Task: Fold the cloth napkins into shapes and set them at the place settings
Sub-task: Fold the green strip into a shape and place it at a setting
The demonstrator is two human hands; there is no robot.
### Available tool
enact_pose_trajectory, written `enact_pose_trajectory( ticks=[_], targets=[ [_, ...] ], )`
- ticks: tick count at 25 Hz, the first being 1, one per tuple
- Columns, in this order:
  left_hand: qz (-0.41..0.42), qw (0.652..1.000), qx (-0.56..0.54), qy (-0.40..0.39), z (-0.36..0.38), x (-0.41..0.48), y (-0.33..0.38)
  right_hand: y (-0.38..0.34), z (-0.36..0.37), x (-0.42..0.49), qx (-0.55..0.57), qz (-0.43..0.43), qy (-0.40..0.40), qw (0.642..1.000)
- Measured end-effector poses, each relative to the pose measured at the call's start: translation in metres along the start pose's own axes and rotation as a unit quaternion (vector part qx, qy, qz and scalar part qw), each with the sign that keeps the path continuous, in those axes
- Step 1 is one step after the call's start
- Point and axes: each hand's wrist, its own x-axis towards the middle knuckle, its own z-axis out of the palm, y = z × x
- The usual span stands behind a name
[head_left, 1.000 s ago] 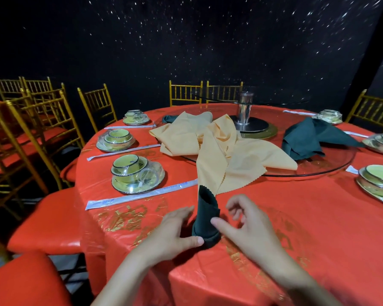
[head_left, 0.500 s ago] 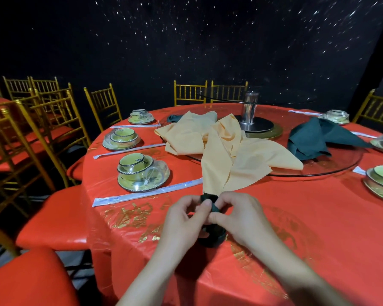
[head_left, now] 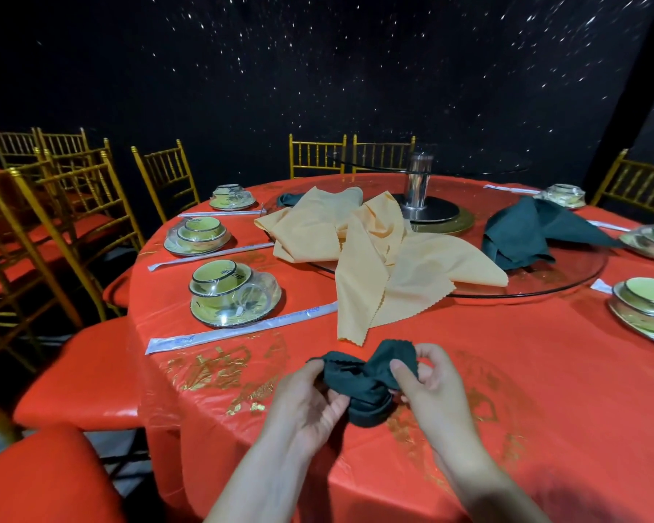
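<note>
A rolled dark green napkin [head_left: 367,386] stands on the red tablecloth [head_left: 506,371] near the table's front edge. Its two top flaps are spread sideways. My left hand [head_left: 310,398] pinches the left flap, and my right hand [head_left: 431,383] pinches the right flap between thumb and fingers. Loose yellow napkins [head_left: 386,266] lie heaped just behind, partly on the glass turntable [head_left: 567,281]. More dark green napkins [head_left: 525,232] sit on the turntable at the right.
Wrapped bowl-and-plate settings [head_left: 235,292] with wrapped chopsticks [head_left: 238,330] ring the table's left side; more settings [head_left: 650,303] are at the right. A steel post [head_left: 418,186] rises from the turntable's centre. Gold chairs [head_left: 53,205] with red seats surround the table.
The napkin stood as an upright cone with my hands at its base. Both hands then rose to its tip and have pulled the two top flaps outward and down.
</note>
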Motion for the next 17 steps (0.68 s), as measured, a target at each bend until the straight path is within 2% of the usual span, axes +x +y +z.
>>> enact_pose_trajectory(
  ticks=[2,4,6,8,10,15,17],
  targets=[
    [0.087,0.991,0.096,-0.020,0.007,-0.001,-0.005,0.000,0.002,0.000,-0.026,-0.035,-0.016,0.999],
    [0.187,0.959,0.208,-0.046,0.014,-0.003,-0.006,-0.004,0.005,0.002,-0.097,-0.068,-0.027,0.993],
    [0.261,0.918,0.299,-0.023,0.016,0.001,-0.007,-0.008,0.007,0.007,-0.140,-0.092,-0.025,0.985],
    [0.313,0.884,0.346,0.017,0.018,0.006,-0.007,-0.013,0.009,0.011,-0.137,-0.116,-0.008,0.984],
    [0.329,0.878,0.345,0.038,0.018,0.009,-0.007,-0.015,0.011,0.013,-0.109,-0.121,0.005,0.987],
    [0.326,0.905,0.263,0.070,0.014,0.015,-0.016,-0.007,0.011,0.005,-0.139,-0.138,0.037,0.980],
    [0.367,0.873,0.316,0.064,0.012,0.013,-0.018,-0.006,0.009,0.005,-0.159,-0.149,0.057,0.974]
  ],
)
